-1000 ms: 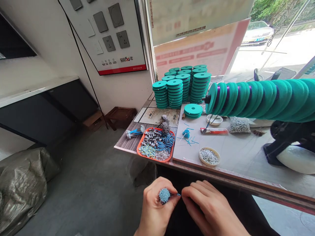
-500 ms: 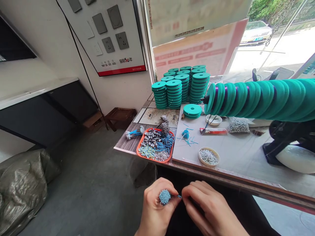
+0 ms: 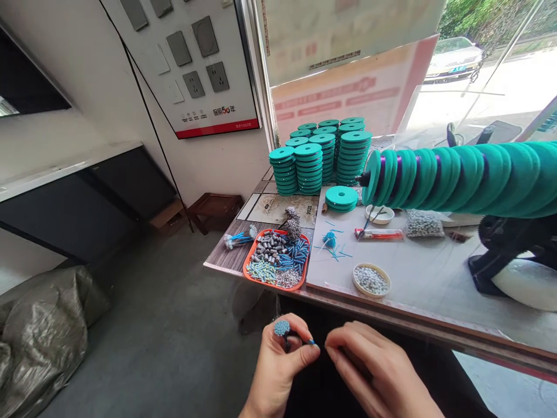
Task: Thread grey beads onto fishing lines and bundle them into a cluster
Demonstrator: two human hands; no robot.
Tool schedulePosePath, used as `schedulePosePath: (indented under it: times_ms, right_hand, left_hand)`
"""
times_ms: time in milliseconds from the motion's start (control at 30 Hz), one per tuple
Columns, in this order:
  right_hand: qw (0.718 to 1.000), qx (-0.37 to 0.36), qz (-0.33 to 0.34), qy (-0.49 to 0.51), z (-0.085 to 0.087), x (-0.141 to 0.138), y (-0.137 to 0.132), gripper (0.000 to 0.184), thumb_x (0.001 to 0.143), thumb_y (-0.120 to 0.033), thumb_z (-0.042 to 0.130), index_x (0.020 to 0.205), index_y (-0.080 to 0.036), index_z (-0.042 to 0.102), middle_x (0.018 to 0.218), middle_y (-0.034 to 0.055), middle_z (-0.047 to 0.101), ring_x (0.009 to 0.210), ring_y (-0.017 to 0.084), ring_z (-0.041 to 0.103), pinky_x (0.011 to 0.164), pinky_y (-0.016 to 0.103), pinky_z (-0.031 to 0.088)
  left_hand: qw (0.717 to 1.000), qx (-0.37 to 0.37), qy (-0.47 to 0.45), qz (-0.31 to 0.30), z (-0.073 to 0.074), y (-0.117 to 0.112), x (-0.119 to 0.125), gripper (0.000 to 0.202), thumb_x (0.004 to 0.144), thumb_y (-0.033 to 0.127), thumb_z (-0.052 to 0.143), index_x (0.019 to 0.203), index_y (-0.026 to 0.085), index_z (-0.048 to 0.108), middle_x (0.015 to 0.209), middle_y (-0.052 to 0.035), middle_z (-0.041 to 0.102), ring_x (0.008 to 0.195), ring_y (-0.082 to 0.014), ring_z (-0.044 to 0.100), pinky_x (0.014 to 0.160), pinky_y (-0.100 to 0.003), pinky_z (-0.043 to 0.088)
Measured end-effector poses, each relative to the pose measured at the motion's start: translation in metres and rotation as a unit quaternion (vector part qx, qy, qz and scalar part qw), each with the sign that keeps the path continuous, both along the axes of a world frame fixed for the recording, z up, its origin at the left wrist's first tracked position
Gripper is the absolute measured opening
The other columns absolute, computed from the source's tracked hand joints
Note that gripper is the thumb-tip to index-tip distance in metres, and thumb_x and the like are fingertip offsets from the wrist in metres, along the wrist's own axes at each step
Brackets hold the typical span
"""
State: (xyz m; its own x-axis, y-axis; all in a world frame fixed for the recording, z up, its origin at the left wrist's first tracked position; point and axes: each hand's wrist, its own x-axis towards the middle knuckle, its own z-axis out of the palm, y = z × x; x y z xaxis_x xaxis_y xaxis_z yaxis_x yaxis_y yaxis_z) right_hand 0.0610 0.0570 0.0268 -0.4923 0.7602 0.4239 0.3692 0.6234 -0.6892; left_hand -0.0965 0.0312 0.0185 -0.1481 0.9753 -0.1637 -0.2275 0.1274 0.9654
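Observation:
My left hand (image 3: 282, 363) is closed around a bundle of thin stems with a round, light blue, beaded-looking end (image 3: 282, 328). Between its thumb and forefinger it also pinches a small blue piece (image 3: 310, 342). To the right, my right hand (image 3: 374, 366) has its thumb and fingertips pressed together, a short gap away from the left fingertips. Whatever those fingers hold, if anything, is hidden. Beyond the hands, on the table edge, an orange tray (image 3: 246, 268) holds grey metal cylinders, blue ribbed pieces, pale green pieces and small silvery bits.
A round dish (image 3: 355, 284) of whitish beads stands at the table's front. Stacked green spools (image 3: 308, 168) rise behind, and a long row of green discs (image 3: 461, 177) juts in from the right. A blue-stemmed bundle (image 3: 239, 237) lies left of the tray. A red-handled cutter (image 3: 380, 234) lies farther back.
My left hand has turned, tilting the bundle's round end upward and left. The gap between the two hands' fingertips has widened. The small blue piece stays in the left pinch.

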Motion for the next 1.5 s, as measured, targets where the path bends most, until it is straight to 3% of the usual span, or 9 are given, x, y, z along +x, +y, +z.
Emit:
schedulePosePath:
  times_ms: [167,333,500,567,667,867,1100,1300,1500]
  right_hand:
    - [0.999,-0.023,-0.025,0.019,0.001,0.008,0.005,0.017,0.092,-0.023,0.041,0.085,-0.021,0.056,0.073,-0.0002,0.063,0.061,0.01,0.061,0.056,0.017,0.047]
    - [0.981,0.032,-0.187,-0.034,0.011,0.025,0.027,0.028,0.092,-0.038,0.041,0.084,-0.021,0.062,0.071,0.003,0.069,0.06,0.016,0.066,0.054,0.022,0.048]
    - [0.952,0.066,-0.268,-0.136,0.019,0.036,0.044,0.049,0.092,-0.052,0.029,0.084,-0.02,0.066,0.045,-0.0001,0.057,0.032,0.014,0.05,0.036,0.024,0.034]
    - [0.944,0.065,-0.278,-0.167,0.018,0.039,0.048,0.053,0.091,-0.052,0.025,0.085,-0.02,0.067,0.042,-0.001,0.053,0.029,0.013,0.045,0.035,0.024,0.031]
    - [0.927,0.054,-0.291,-0.23,0.013,0.042,0.054,0.047,0.091,-0.046,0.027,0.091,-0.022,0.068,0.046,0.0009,0.058,0.035,0.017,0.052,0.038,0.025,0.033]
    - [0.898,0.029,-0.296,-0.323,0.013,0.039,0.068,0.03,0.086,-0.037,0.044,0.093,-0.024,0.071,0.076,0.0069,0.073,0.064,0.026,0.067,0.045,0.028,0.039]
    - [0.902,0.022,-0.295,-0.315,0.014,0.039,0.069,0.032,0.087,-0.036,0.041,0.091,-0.023,0.07,0.075,0.0066,0.073,0.064,0.025,0.067,0.046,0.027,0.037]
    - [0.907,-0.001,-0.293,-0.302,0.011,0.042,0.069,0.032,0.086,-0.038,0.04,0.085,-0.022,0.068,0.054,0.0026,0.065,0.052,0.023,0.063,0.045,0.026,0.033]
    - [0.925,0.041,-0.292,-0.24,0.012,0.044,0.07,0.04,0.087,-0.038,0.032,0.085,-0.021,0.068,0.061,0.0043,0.069,0.055,0.022,0.064,0.046,0.027,0.036]
  left_hand:
    - [0.999,-0.004,-0.039,-0.001,-0.005,-0.002,0.0,0.026,0.056,0.028,0.082,0.061,0.017,0.059,0.062,0.0045,0.045,0.056,-0.0083,0.033,0.052,-0.022,0.027]
    - [1.0,-0.011,-0.029,0.005,-0.004,-0.001,0.0,0.026,0.056,0.025,0.082,0.06,0.016,0.058,0.062,0.0049,0.044,0.054,-0.0073,0.03,0.052,-0.022,0.024]
    - [1.0,-0.02,-0.018,0.007,-0.006,-0.001,0.0,0.025,0.057,0.026,0.081,0.063,0.017,0.058,0.063,0.005,0.044,0.053,-0.007,0.029,0.05,-0.022,0.023]
    - [1.0,-0.024,-0.01,0.01,-0.005,-0.001,-0.001,0.025,0.057,0.026,0.08,0.063,0.017,0.058,0.063,0.0049,0.045,0.053,-0.0072,0.029,0.05,-0.022,0.024]
    - [1.0,-0.027,-0.003,0.013,-0.004,-0.001,0.0,0.025,0.057,0.026,0.08,0.062,0.017,0.057,0.063,0.0049,0.044,0.053,-0.0072,0.029,0.05,-0.022,0.024]
    - [1.0,-0.02,0.005,0.016,-0.002,-0.001,0.002,0.023,0.058,0.023,0.079,0.062,0.016,0.057,0.066,0.0047,0.044,0.053,-0.0063,0.026,0.051,-0.022,0.021]
    - [1.0,-0.014,0.02,0.006,-0.001,0.0,0.001,0.023,0.059,0.024,0.078,0.061,0.017,0.056,0.065,0.0042,0.043,0.053,-0.0067,0.025,0.05,-0.023,0.02]
    - [1.0,-0.007,0.019,0.002,-0.001,0.0,0.003,0.023,0.06,0.025,0.078,0.061,0.017,0.056,0.065,0.0043,0.043,0.053,-0.0067,0.025,0.05,-0.023,0.02]
    - [1.0,-0.003,0.023,-0.003,0.001,0.001,0.004,0.023,0.06,0.025,0.078,0.062,0.017,0.056,0.065,0.0048,0.043,0.053,-0.0066,0.025,0.05,-0.023,0.02]
